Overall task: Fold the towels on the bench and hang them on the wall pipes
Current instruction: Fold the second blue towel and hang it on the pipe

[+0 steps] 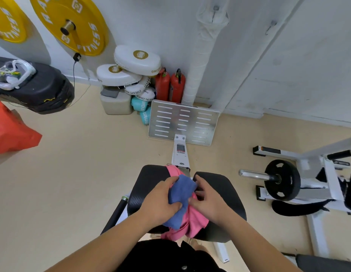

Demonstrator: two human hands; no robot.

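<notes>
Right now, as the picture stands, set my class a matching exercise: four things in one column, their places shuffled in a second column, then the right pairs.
Things
1. blue towel
2. pink towel
3. fire extinguishers
4. yellow weight plate

Places
A. standing on the floor beside the wall pipe
B. gripped by the left hand, on top of another towel
C. mounted on a peg, upper left
D. lying on the bench, under another towel

Pairs: 1-B, 2-D, 3-A, 4-C
</notes>
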